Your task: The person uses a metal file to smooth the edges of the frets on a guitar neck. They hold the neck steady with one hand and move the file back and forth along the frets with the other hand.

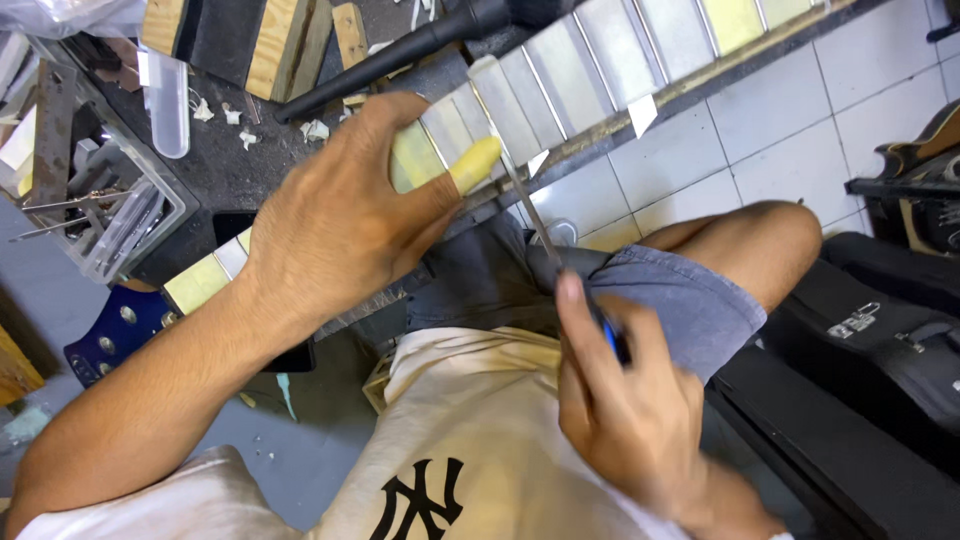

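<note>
Presently on view, counted: one guitar neck (600, 70) with taped fretboard, lying across the dark bench (225, 170) and running from lower left to upper right, its metal frets bare between strips of pale and yellowish masking tape; two loose tape tabs hang off its near edge. One left hand (340, 220), palm down on the neck, fingers spread and pressed over the fretboard, thumb wrapped in one yellow sleeve (475, 163) and resting at the neck's near edge. One right hand (625, 400), fingers clenched around the dark and blue handle of one slim metal file (530, 215); its thin shaft rises from the fist, and its tip meets the neck's edge just beside the covered thumb. One blue headstock (115, 335) with round tuner posts, at the lower left below the forearm. One clear plastic tray (100, 200) at the left of the bench, holding several metal tools, too jumbled to count. One clear plastic tube (168, 105) lying just beside the tray. One black tapered rod (400, 50) lying at a slant beyond the neck. Several wood blocks (285, 45) at the top of the bench. Small scraps of tape scattered on the bench surface. One black instrument case (880, 350) with a metal latch on the tiled floor at the right.
</note>
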